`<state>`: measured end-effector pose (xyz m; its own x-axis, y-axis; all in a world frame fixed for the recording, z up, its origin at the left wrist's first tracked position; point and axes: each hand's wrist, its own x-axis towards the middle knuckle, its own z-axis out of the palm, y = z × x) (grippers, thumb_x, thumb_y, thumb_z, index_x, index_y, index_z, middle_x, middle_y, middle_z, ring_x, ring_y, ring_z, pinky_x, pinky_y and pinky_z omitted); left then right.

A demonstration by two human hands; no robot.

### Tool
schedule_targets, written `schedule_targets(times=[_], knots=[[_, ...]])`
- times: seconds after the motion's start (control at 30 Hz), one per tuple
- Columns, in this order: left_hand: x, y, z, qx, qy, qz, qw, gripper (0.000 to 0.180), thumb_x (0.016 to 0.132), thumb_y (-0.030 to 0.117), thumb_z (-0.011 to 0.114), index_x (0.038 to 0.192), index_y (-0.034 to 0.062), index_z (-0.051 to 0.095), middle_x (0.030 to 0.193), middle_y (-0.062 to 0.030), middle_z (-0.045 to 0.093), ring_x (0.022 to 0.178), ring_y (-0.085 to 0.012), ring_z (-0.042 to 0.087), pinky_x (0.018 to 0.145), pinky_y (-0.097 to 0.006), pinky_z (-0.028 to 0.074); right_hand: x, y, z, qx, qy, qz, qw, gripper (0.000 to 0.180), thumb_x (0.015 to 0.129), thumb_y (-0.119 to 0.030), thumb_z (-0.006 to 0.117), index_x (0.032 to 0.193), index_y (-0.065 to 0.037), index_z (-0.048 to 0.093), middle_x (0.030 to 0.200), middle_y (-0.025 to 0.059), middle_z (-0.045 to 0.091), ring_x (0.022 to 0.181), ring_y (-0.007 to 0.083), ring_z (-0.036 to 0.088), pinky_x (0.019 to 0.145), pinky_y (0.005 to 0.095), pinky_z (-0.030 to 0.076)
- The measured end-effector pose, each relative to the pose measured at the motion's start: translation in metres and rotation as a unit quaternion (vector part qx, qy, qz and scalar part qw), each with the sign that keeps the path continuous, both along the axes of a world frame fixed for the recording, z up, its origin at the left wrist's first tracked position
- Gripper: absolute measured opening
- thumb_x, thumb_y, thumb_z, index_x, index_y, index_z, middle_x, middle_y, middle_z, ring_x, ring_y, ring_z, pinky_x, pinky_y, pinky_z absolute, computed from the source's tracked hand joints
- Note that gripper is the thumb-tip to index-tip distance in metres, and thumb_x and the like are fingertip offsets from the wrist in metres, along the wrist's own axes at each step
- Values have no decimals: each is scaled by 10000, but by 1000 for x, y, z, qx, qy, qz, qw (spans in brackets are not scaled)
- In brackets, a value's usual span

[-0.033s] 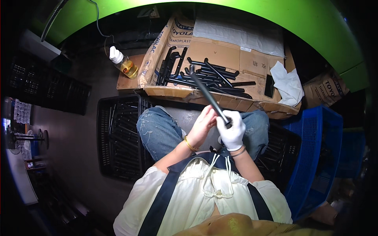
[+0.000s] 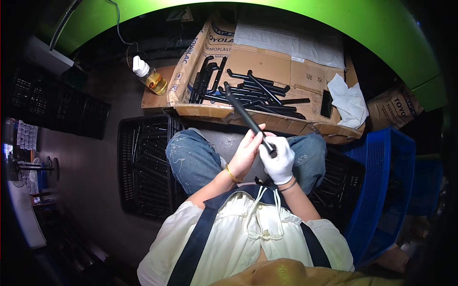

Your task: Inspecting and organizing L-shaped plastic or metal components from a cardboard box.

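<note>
A long black plastic tube [image 2: 244, 113] with a small bent far end slants up and leftward from my hands, over the front edge of the cardboard box [image 2: 267, 60]. My bare left hand [image 2: 248, 150] is closed around its lower part. My right hand [image 2: 278, 162], in a white glove, grips the near end, and its fingers partly cover that end. Both hands are above my lap, close together. Inside the box lie several similar black tubes [image 2: 265, 89] with bent ends, some crossing one another, with another bunch at the box's left side.
At the box's right are a crumpled white cloth [image 2: 349, 102] and a dark flat object [image 2: 326, 104]. A clear bottle [image 2: 155, 82] of yellow liquid stands left. Black crates of tubes flank my legs, the left one [image 2: 125, 167] beside a blue crate-free floor [image 2: 90, 167]; blue crates [image 2: 367, 157] stand right.
The tube's far end has swung slightly left, and the tube appears turned a little about its length. Both hands keep hold of it, with the right shifted slightly leftward and down.
</note>
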<state>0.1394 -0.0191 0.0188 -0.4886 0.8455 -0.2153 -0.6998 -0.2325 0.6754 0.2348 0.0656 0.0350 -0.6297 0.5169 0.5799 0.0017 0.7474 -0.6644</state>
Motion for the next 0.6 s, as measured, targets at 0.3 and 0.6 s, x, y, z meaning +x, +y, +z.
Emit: schedule_targets(times=[0.3,0.6], knots=[[-30,-18,-19,-67,57,10,996,381,1041,255,483,1374,78,434,860,-20,541,621,-73,502,547,-224,433,39,-7,0,-299,-138,32,944,206,1005,-156,472,1061,-10,607,736,64,591,633,170,563,626,285,458],[0,-32,14,-82,103,4,991,349,1051,223,447,1361,64,460,835,-2,542,608,-42,487,512,-179,411,19,-4,45,-235,-244,114,934,162,984,-176,511,971,-43,602,876,168,668,742,375,663,616,434,514]])
